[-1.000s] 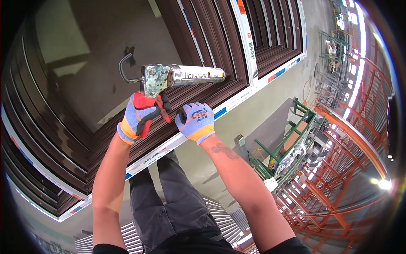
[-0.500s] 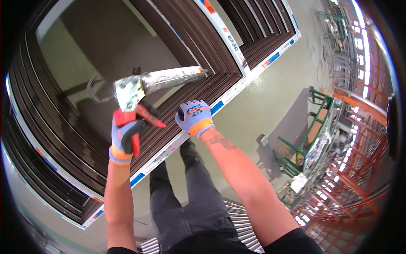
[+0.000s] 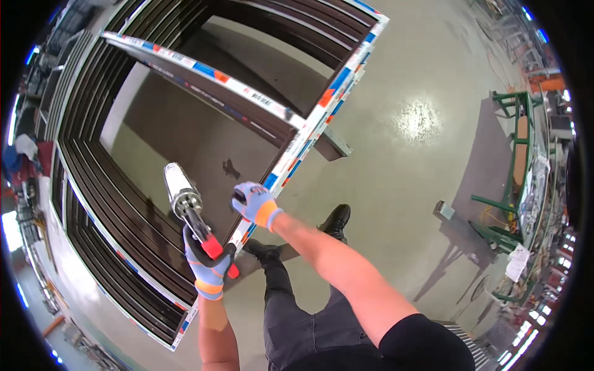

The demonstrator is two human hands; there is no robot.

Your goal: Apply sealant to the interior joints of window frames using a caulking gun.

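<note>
My left hand (image 3: pixel 207 263), in a grey-blue glove with an orange cuff, is closed round the red handle of a caulking gun (image 3: pixel 185 201). The gun's silvery barrel points away from me, over the dark brown frame. My right hand (image 3: pixel 255 203), gloved alike, is at the near right side of the frame with its fingers curled in; whether anything is in them is hidden. Below the hands runs the stack of brown window frames (image 3: pixel 133 229), with white, blue and orange protective tape along its edges. A taped crossbar (image 3: pixel 204 71) spans the frame.
Grey floor shows through the frame openings. A short metal profile end (image 3: pixel 334 145) juts out beneath the stack's right side. To the right stand a green metal rack (image 3: pixel 523 157) and a grey block-like end piece (image 3: pixel 443 210). My legs and dark shoes (image 3: pixel 336 219) are close below.
The caulking gun has swung from lying crosswise to pointing away from me. My view has shifted, showing more of the frame stack and floor. The right hand stays beside the frame edge.
</note>
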